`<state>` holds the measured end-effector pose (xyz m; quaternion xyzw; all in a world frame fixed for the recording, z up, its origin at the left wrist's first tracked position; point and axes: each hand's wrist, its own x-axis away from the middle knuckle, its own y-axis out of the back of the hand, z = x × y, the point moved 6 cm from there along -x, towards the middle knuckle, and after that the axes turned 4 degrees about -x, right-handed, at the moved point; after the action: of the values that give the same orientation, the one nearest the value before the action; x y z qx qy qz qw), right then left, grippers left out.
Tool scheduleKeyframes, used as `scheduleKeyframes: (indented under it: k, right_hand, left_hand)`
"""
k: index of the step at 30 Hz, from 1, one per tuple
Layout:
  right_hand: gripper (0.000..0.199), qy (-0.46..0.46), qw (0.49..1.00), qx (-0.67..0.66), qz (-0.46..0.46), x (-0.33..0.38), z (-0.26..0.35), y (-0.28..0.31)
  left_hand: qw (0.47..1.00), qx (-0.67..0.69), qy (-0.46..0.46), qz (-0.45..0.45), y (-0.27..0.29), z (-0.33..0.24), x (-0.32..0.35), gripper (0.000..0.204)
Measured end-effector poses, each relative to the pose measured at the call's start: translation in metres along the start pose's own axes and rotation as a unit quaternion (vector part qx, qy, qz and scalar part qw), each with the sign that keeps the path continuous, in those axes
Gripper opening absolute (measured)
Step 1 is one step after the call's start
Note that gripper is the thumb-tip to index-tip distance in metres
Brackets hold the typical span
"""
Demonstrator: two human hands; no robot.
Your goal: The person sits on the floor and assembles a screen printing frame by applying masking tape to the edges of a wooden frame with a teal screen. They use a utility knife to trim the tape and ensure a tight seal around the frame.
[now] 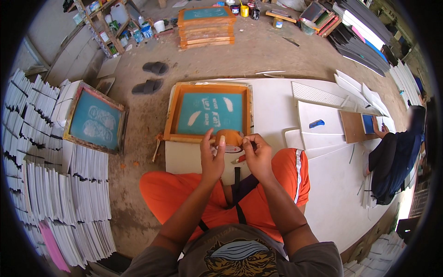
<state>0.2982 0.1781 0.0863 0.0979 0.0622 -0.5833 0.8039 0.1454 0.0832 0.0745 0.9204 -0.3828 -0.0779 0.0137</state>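
A roll of brown packing tape [229, 138] is held up in front of me, with its round white core side partly showing. My left hand [212, 160] grips the roll from the left, thumb upright against it. At its right edge the fingers of my right hand [259, 160] are pinched on the tape; whether they hold a loose end is too small to tell. Just beyond the roll lies a wooden printing screen [170, 111] with teal mesh and pale lettering and sole shapes. Below my hands, a small red-handled tool [238, 159] rests on the white board.
Stacks of white sheets [50, 184] and another teal screen [93, 119] stand at the left. Several screens [206, 33] are piled ahead, beyond dark slippers [147, 86]. A blue cutter [317, 123] lies on white sheets at the right, where another person [397, 157] sits working.
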Motion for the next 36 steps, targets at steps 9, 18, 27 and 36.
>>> scheduleKeyframes:
  k: [9,18,27,36]
  right_hand:
    - [0.011,0.076,0.978,0.187,-0.047,0.007,0.011,-0.02]
    - [0.009,0.106,0.933,0.342,-0.035,0.012,0.014,-0.033]
    - [0.012,0.169,0.903,0.394,-0.04,0.022,0.015,-0.05]
    - [0.01,0.188,0.902,0.387,-0.036,0.023,0.01,-0.047]
  left_hand:
    - [0.893,-0.348,-0.287,0.009,-0.008,-0.029,0.017,0.052]
    - [0.89,-0.398,-0.224,0.008,-0.012,-0.007,0.017,0.036]
    - [0.909,-0.357,-0.211,-0.029,-0.007,0.023,0.017,0.021]
    - [0.919,-0.321,-0.227,-0.004,-0.004,0.029,0.016,0.019]
